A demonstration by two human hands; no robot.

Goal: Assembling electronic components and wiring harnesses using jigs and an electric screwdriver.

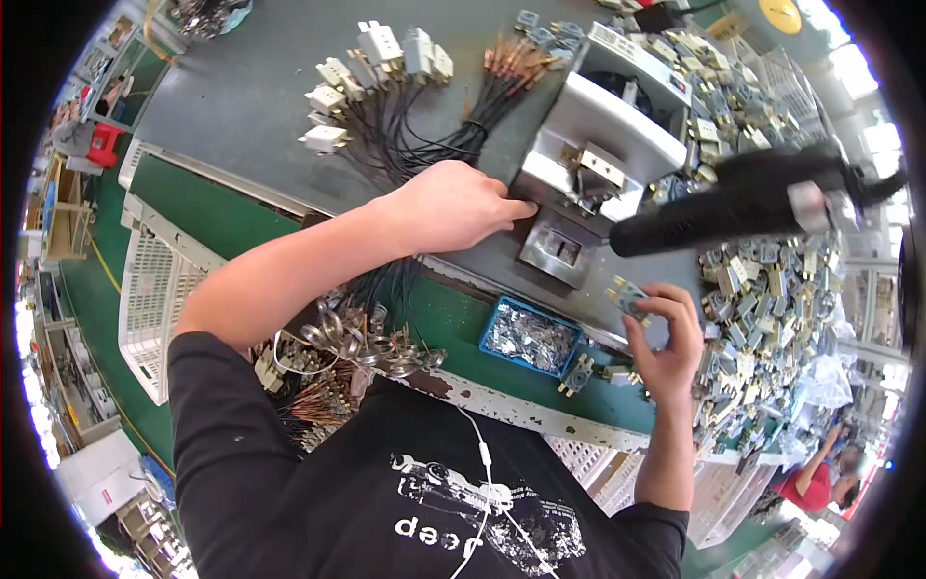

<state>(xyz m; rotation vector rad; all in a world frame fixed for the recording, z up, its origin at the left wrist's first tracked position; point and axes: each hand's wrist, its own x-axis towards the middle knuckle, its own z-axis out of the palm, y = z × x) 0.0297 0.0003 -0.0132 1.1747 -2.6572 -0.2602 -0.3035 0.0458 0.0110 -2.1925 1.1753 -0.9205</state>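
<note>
My left hand (453, 207) reaches over the bench to the left side of a metal bench machine (608, 125). Its fingers are curled together, with the index fingertip at the machine's edge; whatever lies in them is hidden. In front of the machine sits a small steel block with a square recess (561, 254). My right hand (670, 333) pinches a grey plug with brass-coloured pins (627, 297) between thumb and fingers, to the right of that block. Behind my left hand lies a bundle of black cables (410, 135) with white connectors on their ends.
A blurred black cylindrical tool (723, 207) hangs over the bench at right. Piles of plugs (762, 309) cover the right side. A blue tray (531, 336) of small metal parts stands near the front edge, beside a loose plug (577, 374). Metal rings (357, 338) lie at front left.
</note>
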